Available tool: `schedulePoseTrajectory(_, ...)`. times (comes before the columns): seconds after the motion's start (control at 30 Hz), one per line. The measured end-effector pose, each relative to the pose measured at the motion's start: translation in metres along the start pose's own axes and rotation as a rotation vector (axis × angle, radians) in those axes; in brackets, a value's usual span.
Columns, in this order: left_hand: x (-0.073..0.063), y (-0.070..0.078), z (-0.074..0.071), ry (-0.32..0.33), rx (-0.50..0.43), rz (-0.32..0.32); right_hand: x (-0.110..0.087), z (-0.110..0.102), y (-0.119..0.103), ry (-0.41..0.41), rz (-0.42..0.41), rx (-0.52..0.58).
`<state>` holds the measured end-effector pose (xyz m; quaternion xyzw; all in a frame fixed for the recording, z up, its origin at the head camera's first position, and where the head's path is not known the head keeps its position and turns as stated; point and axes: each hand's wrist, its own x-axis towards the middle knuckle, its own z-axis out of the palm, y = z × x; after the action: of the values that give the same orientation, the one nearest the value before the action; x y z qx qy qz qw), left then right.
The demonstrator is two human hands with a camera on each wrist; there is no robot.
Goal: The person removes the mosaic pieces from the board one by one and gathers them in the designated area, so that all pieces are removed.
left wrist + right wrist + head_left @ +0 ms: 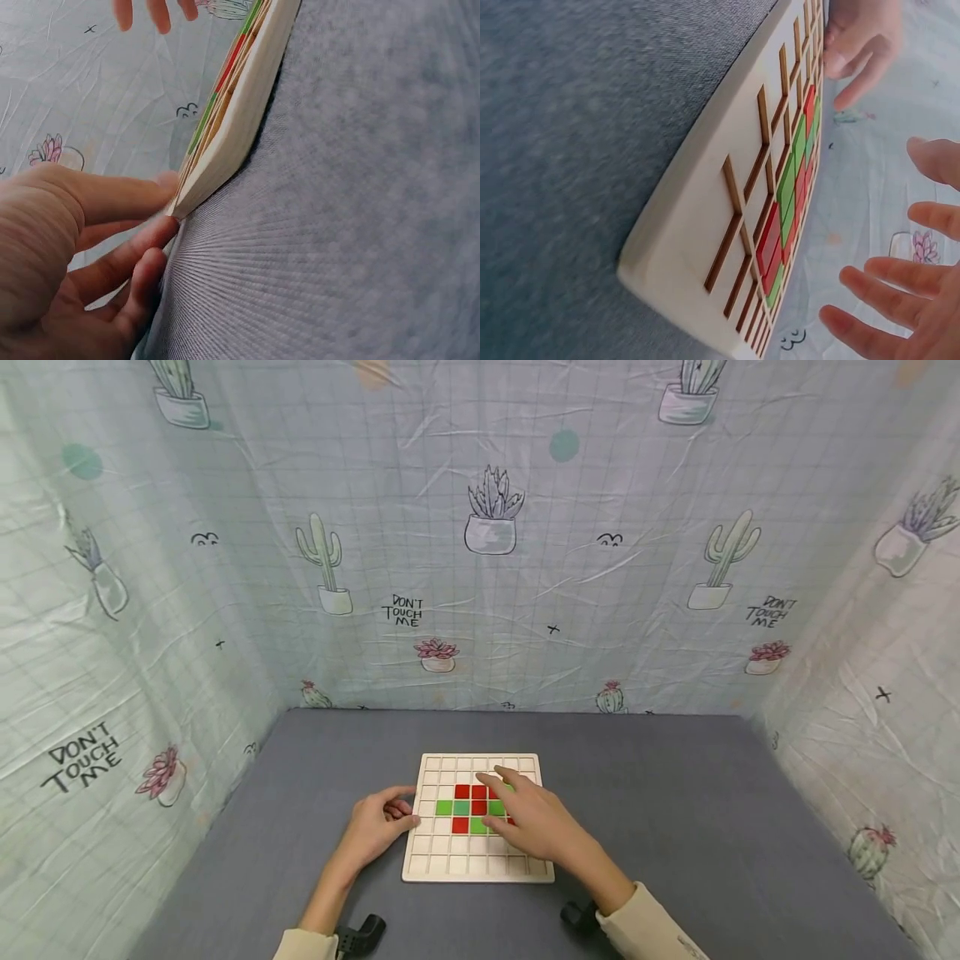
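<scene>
Left hand [377, 828] (fingers loosely curved) touches the board [480, 865]; right hand [538, 822], fingers spread, hovers over red and green tiles [478, 807].

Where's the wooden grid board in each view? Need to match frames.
Head: wooden grid board at lower centre, seen from above.
Left wrist: nearly edge-on, slanting from top centre down to left of centre.
Right wrist: slanting from top centre toward the bottom, rounded corner at left.
Shared landmark: red and green tiles on it.
</scene>
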<state>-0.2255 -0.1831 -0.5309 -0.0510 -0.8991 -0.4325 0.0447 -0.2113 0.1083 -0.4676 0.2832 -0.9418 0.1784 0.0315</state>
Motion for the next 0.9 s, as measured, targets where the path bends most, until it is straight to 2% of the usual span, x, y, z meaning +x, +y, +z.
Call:
schedulePoseTrajectory(0.23, -0.003, -0.001, -0.003, -0.004, 0.12, 0.066, 0.014, 0.005, -0.004, -0.028, -0.014, 0.063)
schedulePoseTrajectory(0.37, -0.005, 0.0, -0.005, 0.002, 0.177, 0.06, 0.024, 0.007, -0.008, -0.046, -0.001, 0.109)
schedulePoseTrajectory(0.47, -0.004, -0.002, -0.004, 0.006, 0.186, 0.058, 0.032, 0.009, -0.008, -0.058, -0.002, 0.153)
schedulePoseTrajectory(0.73, -0.002, -0.008, -0.003, -0.009, 0.154, 0.126, 0.05, 0.017, -0.007, -0.099, -0.018, 0.227)
schedulePoseTrajectory(0.9, -0.004, -0.008, -0.002, 0.011, 0.194, 0.144, 0.059, 0.023, -0.005, -0.105, -0.033, 0.231)
